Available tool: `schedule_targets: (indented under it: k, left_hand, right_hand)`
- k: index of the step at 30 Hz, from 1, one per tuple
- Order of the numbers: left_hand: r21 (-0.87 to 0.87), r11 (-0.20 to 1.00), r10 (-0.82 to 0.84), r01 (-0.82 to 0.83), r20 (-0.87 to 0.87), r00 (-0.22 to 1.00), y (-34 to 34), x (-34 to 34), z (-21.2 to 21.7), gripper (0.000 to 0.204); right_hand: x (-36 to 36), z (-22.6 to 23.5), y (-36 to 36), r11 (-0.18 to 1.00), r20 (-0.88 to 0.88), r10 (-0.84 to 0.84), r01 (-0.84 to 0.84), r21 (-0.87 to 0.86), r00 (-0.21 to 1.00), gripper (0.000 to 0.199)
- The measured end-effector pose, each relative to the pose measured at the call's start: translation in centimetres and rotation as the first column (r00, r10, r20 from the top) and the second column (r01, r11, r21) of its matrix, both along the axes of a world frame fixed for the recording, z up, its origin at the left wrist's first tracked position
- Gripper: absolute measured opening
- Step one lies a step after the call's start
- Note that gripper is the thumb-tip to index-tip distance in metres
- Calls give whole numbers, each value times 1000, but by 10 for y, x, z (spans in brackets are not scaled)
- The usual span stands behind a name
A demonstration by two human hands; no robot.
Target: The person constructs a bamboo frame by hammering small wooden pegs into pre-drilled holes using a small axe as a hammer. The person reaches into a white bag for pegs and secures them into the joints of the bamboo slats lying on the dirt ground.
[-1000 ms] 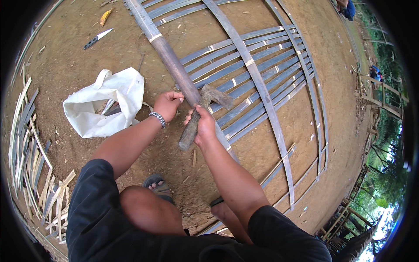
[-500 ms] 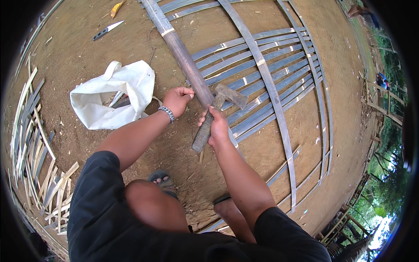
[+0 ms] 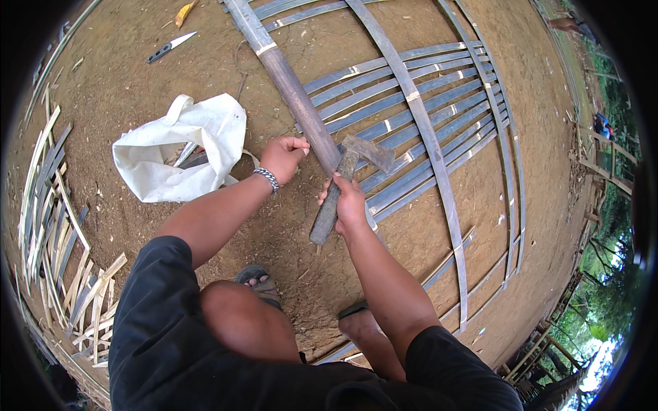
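Observation:
My right hand (image 3: 349, 204) is closed round the handle of a worn hatchet (image 3: 373, 152), whose head points right over the slats. My left hand (image 3: 285, 159) has thumb and fingers pinched together beside a long bamboo pole (image 3: 295, 85). Whatever lies in that pinch is too small to make out. The pole slants down from the top, and its lower part is hidden behind my right hand and the hatchet. Right of it spreads a lattice of flat bamboo slats (image 3: 391, 125), crossed by longer strips (image 3: 426, 133).
A white bag (image 3: 223, 130) stands left of my left hand, with metal tools (image 3: 186, 154) inside. Farther off lie a knife (image 3: 171, 46) and a yellow leaf (image 3: 185, 12). Split bamboo strips (image 3: 51, 198) are heaped at the left. A wooden fence (image 3: 606, 175) runs along the right.
The hatchet and my right hand have shifted slightly right and down. My left hand keeps its pinch beside the pole, and the whole view has moved a little.

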State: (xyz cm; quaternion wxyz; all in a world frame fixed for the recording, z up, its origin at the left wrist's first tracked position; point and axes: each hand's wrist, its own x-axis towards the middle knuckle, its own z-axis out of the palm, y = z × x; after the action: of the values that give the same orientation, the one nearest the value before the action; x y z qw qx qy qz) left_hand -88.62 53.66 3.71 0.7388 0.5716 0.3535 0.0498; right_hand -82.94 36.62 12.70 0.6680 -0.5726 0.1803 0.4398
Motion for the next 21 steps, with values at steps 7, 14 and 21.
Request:
schedule_targets:
  k: [7,14,21]
  left_hand:
    - [127,989,-66,71,-44,997,0,-1,7,11]
    - [358,927,-65,111,-137,988,-1,10,46,18]
    - [592,800,-70,98,-71,995,5,29,29,17]
  right_hand:
    - [1,-4,3,994,82,96,-91,-59,992,19]
    - [2,3,-3,984,126,145,-130,-119,981,21]
    - [-11,1,-20,984,82,172,-167,-64,982,20]
